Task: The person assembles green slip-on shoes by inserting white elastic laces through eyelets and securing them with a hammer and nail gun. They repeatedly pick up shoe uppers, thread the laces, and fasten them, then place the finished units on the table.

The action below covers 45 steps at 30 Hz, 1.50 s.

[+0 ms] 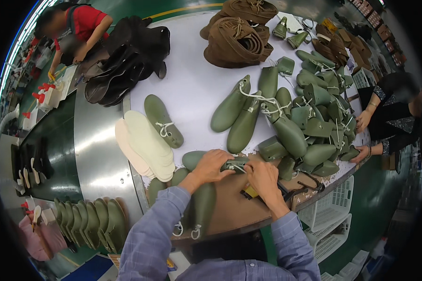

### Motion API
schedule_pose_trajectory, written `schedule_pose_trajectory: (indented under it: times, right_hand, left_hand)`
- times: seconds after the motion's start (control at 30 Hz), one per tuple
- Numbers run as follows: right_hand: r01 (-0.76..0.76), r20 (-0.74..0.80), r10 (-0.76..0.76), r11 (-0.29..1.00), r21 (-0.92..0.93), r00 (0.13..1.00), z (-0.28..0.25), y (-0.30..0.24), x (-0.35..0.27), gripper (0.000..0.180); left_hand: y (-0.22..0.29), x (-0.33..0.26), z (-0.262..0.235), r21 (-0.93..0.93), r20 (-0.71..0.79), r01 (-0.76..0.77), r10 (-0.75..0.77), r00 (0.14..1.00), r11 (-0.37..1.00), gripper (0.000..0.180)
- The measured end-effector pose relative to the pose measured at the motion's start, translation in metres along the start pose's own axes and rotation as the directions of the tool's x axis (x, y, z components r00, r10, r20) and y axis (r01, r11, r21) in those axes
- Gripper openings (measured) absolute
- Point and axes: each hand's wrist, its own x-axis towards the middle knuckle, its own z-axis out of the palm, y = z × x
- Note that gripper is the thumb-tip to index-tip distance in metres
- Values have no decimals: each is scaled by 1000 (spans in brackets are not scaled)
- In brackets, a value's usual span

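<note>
My left hand is closed around a green shoe last lying near the table's front edge. My right hand pinches a white cord at the heel end of that last. Under my left forearm, more green lasts lie toward the edge, with cord loops hanging down. A single last with a tied cord sits beyond my left hand. Beside it is a fanned stack of cream insoles. Several corded lasts stand just beyond my hands.
A large heap of lasts covers the table's right side. Black leather uppers and brown uppers lie at the back. One person's hands touch the heap at right; another person works at far left. White crates stand below the right edge.
</note>
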Motion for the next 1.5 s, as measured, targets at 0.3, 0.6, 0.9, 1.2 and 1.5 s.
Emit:
schedule_pose_trajectory:
  times: [0.3, 0.6, 0.9, 1.2, 1.5]
  right_hand:
    - [134, -225, -116, 989, 66, 967, 20, -4, -16, 43]
    - [-421, -310, 415, 906, 50, 855, 50, 189, -209, 56]
    - [-230, -349, 496, 779, 584, 795, -31, 101, -195, 48]
    - [-28, -170, 141, 842, 539, 975, -11, 26, -87, 45]
    - [-23, -287, 180, 878, 478, 941, 37, 7, -93, 46]
  left_hand:
    - [-2, 2, 3, 6, 6, 7, -7, 1000, 1000, 50]
    - [4, 6, 2, -11, 31, -12, 13, 999, 1000, 48]
    - [2, 4, -4, 25, 135, -9, 6, 991, 1000, 52]
    - [-3, 11, -12, 30, 118, -107, 103, 988, 994, 50]
    - [-7, 0, -20, 16, 184, -134, 129, 974, 991, 48]
